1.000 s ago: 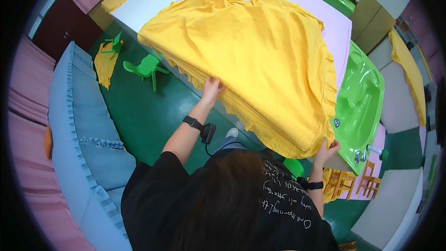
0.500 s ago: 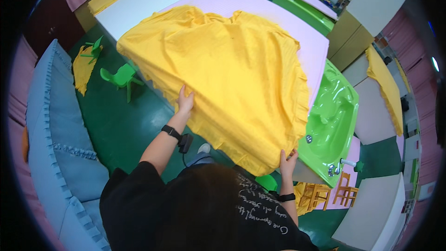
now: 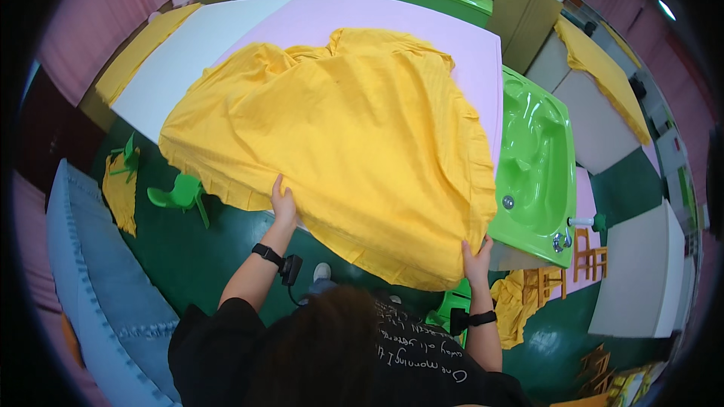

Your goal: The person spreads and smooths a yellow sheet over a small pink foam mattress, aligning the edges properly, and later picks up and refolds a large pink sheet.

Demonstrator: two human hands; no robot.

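A yellow cloth cover (image 3: 332, 128) with a ruffled border lies rumpled over a pink-topped table (image 3: 422, 19), and its near edge hangs down toward me. My left hand (image 3: 283, 205) grips that edge left of centre, thumb on top and the other fingers mostly hidden by the fabric. At the near right corner, my right hand (image 3: 477, 260) pinches the cloth's ruffled side. Folds run across the cover, and its far edge is bunched up.
Right of the table is a glossy green tub (image 3: 532, 166) with a tap (image 3: 562, 241). A green child's chair (image 3: 181, 194) stands at the left, near a blue ruffled sofa cover (image 3: 105, 279). Wooden chairs (image 3: 547, 284) and another yellow cloth (image 3: 514, 305) are at the lower right.
The view has turned, so the table and cloth appear shifted left. Both hands keep their hold on the cover's near edge, and its folds have shifted slightly.
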